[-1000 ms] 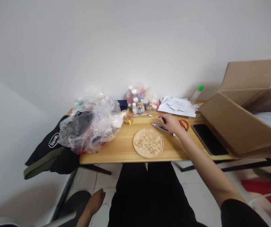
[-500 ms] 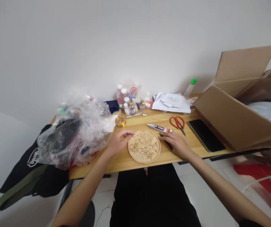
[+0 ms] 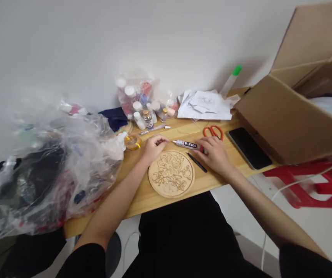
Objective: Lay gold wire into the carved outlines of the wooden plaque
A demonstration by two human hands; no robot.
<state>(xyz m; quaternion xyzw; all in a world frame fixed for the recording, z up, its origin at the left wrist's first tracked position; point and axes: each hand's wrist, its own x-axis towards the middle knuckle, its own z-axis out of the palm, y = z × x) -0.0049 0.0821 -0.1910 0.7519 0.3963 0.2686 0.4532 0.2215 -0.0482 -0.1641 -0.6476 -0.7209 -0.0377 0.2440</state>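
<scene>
A round wooden disc [image 3: 171,173] carved with flowers lies near the front edge of the wooden table [image 3: 142,197]. My left hand [image 3: 153,146] rests at the disc's upper left rim with its fingers curled in; what they hold, if anything, is hidden. My right hand [image 3: 215,155] lies to the right of the disc, its fingers closed over the rear end of a B-7000 glue tube [image 3: 187,144]. The tube's nozzle points left toward my left hand. Black tweezers [image 3: 197,162] lie on the table between the disc and my right hand.
A big clear plastic bag [image 3: 46,170] of supplies fills the table's left. Small bottles [image 3: 142,108], a gold spool [image 3: 132,141], papers [image 3: 205,105] and red scissors [image 3: 213,131] sit at the back. On the right are a phone [image 3: 248,148], an open cardboard box [image 3: 293,112] and a red stool [image 3: 313,181].
My left hand came up from below the table to the disc's upper rim. My right hand laid the tweezers down and moved onto the glue tube. The camera tilted down and closer.
</scene>
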